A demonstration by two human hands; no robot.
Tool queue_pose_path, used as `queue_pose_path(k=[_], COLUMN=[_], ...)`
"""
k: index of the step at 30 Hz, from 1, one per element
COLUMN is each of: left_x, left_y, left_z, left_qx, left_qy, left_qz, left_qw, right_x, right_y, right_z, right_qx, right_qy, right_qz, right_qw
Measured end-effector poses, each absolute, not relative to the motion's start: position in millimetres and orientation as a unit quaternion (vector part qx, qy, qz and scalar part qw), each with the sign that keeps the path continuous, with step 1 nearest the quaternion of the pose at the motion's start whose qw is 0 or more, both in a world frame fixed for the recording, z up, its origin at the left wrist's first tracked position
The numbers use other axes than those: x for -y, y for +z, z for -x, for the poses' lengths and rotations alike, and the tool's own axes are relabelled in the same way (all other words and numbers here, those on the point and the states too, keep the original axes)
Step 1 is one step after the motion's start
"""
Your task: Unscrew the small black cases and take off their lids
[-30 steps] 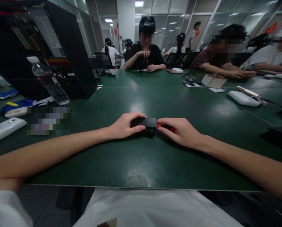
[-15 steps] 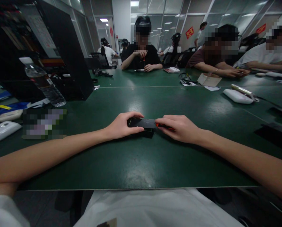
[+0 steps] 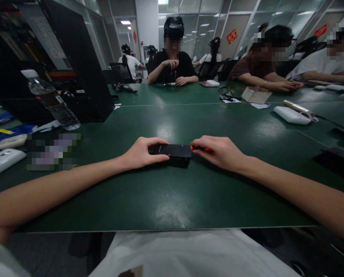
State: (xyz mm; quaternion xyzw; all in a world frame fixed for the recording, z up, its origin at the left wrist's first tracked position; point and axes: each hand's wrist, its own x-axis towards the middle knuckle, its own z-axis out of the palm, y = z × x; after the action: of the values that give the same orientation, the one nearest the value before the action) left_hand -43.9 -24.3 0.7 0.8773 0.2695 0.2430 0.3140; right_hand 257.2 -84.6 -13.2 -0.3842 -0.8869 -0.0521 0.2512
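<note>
A flat black box-shaped device (image 3: 177, 151) rests on the green table in front of me, its top face up with small bright dots near the edges. My left hand (image 3: 141, 154) grips its left end between thumb and fingers. At the device's right end, my right hand (image 3: 218, 152) is closed around a slim screwdriver (image 3: 201, 148) with an orange and black handle. Its orange end lies close to the device's right edge, and I cannot tell whether they touch. No shaft of the screwdriver can be made out.
On the left stand a clear water bottle (image 3: 55, 100) and a black cabinet (image 3: 88, 65). A white case (image 3: 291, 115), a small open box (image 3: 256, 94) and cables (image 3: 226, 92) lie to the right. Across the green table (image 3: 166, 196) sits a person holding an orange-handled tool.
My left hand has shifted slightly left with the device, which now shows more of its top face. The gap between the device and my right hand looks a little wider.
</note>
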Motion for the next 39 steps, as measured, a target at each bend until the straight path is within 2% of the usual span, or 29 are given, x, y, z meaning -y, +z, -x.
queue_pose_path(k=[8, 14, 24, 28, 35, 39], left_x=[27, 30, 31, 31, 31, 31], left_y=[-2, -3, -2, -3, -3, -2], left_z=[42, 39, 38, 38, 38, 38], left_qx=[-0.267, -0.254, -0.244, -0.243, -0.248, -0.244], left_qy=[0.246, 0.245, 0.249, 0.248, 0.244, 0.244], left_qz=[-0.880, -0.884, -0.893, -0.894, -0.893, -0.893], left_qw=[0.306, 0.306, 0.284, 0.282, 0.286, 0.289], right_x=[86, 86, 84, 82, 84, 83], right_y=[-10, -15, -19, -16, -3, 0], right_z=[-249, -243, -245, -250, -274, -279], right_qx=[0.881, 0.877, 0.883, 0.901, 0.903, 0.896], right_qy=[0.007, 0.066, 0.095, 0.058, -0.020, -0.027], right_qz=[0.356, 0.364, 0.367, 0.353, 0.415, 0.433], right_qw=[0.311, 0.307, 0.276, 0.247, 0.107, 0.097])
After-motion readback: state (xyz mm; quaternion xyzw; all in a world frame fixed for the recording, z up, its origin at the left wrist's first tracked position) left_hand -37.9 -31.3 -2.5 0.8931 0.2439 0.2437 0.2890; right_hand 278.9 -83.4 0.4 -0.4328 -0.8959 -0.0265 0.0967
